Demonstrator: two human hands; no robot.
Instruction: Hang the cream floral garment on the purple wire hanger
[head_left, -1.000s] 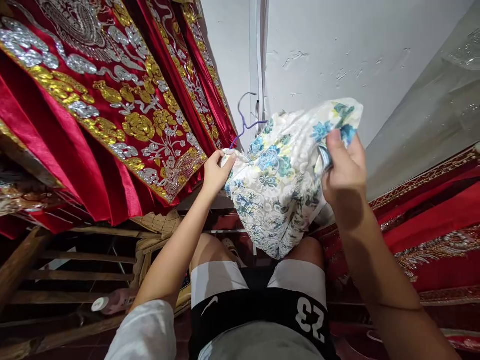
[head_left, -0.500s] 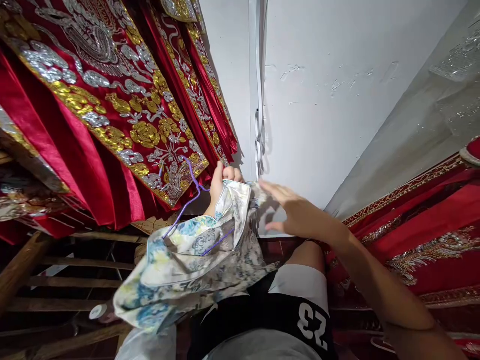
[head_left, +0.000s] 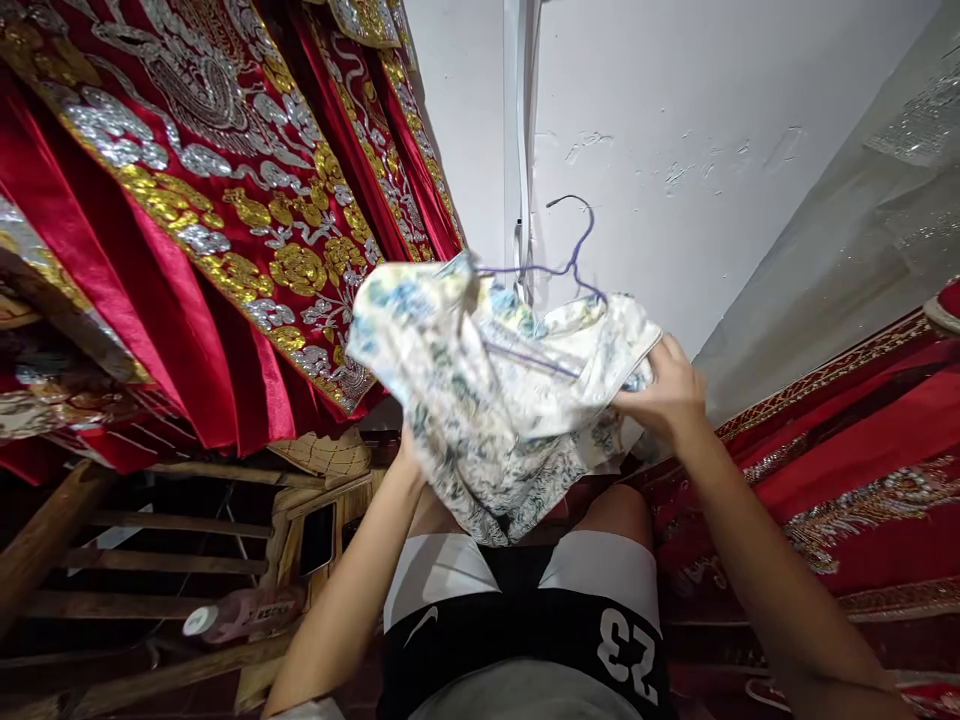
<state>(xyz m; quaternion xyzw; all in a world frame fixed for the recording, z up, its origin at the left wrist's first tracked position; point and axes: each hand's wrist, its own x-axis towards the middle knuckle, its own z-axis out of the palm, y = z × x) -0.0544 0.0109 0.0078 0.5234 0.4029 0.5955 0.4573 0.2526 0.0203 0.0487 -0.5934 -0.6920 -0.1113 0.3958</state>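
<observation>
A white floral shirt [head_left: 480, 420] with blue and yellow flowers is spread in front of me, partly blurred. A purple hanger [head_left: 536, 268] sits inside it, its hook standing up out of the neck opening. My right hand [head_left: 667, 395] is closed on the shirt's right shoulder edge, thumb on the near side. On the other side, my left hand [head_left: 411, 460] reaches behind the cloth; its fingers are hidden by the fabric.
Red embroidered garments [head_left: 292, 230] hang at the left, and more red cloth [head_left: 862, 480] lies at the right. A wooden rack [head_left: 172, 562] holds a bottle [head_left: 247, 612] and a dark phone [head_left: 318, 540]. A white wall [head_left: 645, 130] stands ahead.
The shirt has moved up and right and spread out, with the hanger hook now upright. My right hand has closed on its shoulder; my left hand has dropped behind the cloth.
</observation>
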